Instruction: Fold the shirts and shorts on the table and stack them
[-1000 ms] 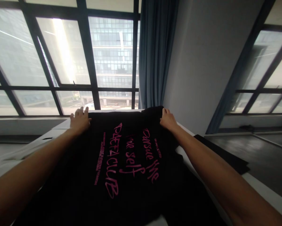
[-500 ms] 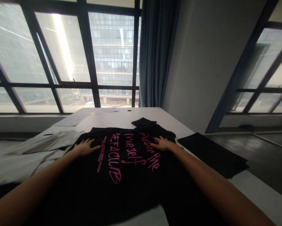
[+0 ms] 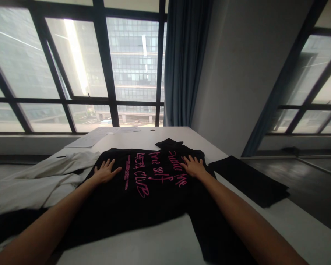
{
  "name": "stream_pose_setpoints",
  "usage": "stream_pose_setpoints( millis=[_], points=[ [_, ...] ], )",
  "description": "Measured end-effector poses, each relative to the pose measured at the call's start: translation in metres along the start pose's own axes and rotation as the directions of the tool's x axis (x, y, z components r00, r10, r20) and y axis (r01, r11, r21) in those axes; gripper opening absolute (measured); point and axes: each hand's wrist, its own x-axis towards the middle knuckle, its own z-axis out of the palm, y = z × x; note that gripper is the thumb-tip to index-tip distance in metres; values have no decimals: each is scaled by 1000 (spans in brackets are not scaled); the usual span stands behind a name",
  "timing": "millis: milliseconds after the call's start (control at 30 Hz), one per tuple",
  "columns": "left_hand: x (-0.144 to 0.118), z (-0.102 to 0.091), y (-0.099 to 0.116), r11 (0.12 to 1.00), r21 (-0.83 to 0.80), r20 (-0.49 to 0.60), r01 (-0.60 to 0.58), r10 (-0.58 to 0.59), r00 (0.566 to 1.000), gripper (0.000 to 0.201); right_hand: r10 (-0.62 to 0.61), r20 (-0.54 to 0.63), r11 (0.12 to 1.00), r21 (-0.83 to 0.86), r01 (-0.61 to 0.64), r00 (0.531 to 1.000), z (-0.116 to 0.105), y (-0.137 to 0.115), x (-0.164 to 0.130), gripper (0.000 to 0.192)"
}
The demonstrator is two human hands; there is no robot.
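Note:
A black shirt (image 3: 107,209) with pink lettering lies spread across the white table (image 3: 132,246). My left hand (image 3: 105,172) rests flat on its left part, fingers spread, beside the small lines of print. On the right, my right hand (image 3: 194,167) lies open on the cloth, its fingers touching the end of the pink lettering. A dark folded bit of cloth (image 3: 169,143) sticks out past the shirt's far edge. One black length of the shirt runs toward me under my right forearm.
Light-coloured cloth (image 3: 57,180) lies rumpled at the left. Paper sheets (image 3: 86,140) sit on the table's far left. A flat black piece (image 3: 248,180) overhangs the right edge. Beyond stand windows, a blue curtain (image 3: 184,66) and a pillar (image 3: 226,81).
The shirt's near edge has shifted away from me, baring more white table in front. The lettering looks more bunched. My left hand has moved slightly right, and both hands remain flat on the cloth.

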Motion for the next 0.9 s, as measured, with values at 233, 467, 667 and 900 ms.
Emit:
stream_pose_setpoints(
  millis=[233,467,667,900],
  points=[
    [-105,-35,-26,934,-33,9,-357,357,934,87,-232,-51,966,107,236,971,-30,25,-90,51],
    [-204,-56,-43,836,-114,62,-537,546,836,60,-283,27,883,397,249,959,-55,58,-166,35],
    [-221,-40,-45,777,-212,-9,-593,605,796,38,-210,227,907,408,103,951,-47,71,-204,40],
    [-218,-40,-49,811,-193,-297,-553,488,820,36,-173,268,951,295,90,948,-47,40,-221,31]
  ],
)
